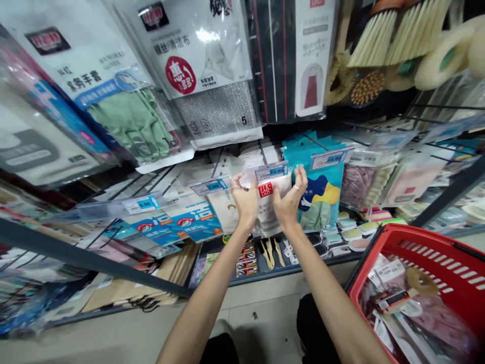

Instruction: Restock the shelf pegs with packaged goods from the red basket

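Packet sits between cupped hands; whether they pinch it, I cannot tell.

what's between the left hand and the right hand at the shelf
In the head view, a pale package with a red label is between the left hand and the right hand, with a price tag at its top.

- Left forearm and right forearm slant up from the bottom edge, converging.
- Left hand: frame centre, fingers bent.
- Right hand: just beside it, thumb and fingers parted.
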Demonstrator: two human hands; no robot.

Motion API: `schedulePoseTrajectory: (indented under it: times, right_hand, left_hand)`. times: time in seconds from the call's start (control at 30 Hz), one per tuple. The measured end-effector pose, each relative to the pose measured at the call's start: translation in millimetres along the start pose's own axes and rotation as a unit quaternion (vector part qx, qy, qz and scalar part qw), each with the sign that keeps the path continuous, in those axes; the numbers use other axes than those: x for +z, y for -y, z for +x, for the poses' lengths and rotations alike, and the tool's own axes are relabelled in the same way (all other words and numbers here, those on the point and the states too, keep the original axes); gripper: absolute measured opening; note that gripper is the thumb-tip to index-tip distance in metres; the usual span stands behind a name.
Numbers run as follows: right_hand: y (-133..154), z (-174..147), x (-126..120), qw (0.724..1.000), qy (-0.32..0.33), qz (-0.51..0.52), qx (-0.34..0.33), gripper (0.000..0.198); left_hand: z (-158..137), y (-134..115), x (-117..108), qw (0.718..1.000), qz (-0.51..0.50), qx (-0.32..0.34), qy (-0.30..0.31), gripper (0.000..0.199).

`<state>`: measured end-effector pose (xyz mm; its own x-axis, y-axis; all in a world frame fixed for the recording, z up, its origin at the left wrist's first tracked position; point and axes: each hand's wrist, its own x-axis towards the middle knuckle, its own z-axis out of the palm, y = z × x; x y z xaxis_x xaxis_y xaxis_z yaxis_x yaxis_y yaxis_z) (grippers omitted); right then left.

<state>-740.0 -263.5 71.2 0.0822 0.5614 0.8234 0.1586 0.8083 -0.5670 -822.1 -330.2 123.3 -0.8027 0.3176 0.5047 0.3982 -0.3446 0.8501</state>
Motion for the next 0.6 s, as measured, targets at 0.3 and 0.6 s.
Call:
schedulePoseTrajectory:
  times: [0.3, 0.6]
  right_hand:
    - [-11, -66, -23, 0.962, 0.222, -0.141, -0.069, 0.069]
    - [0, -55, -9, 0.950, 0.262, -0.167, -0.033, 0.073]
  left_hand:
    - [-54, 36, -54, 0.902, 0.300, 0.256, 0.175, 0.064]
    - [-31, 47, -52, 0.870, 0.348, 0.254, 0.240, 0.080]
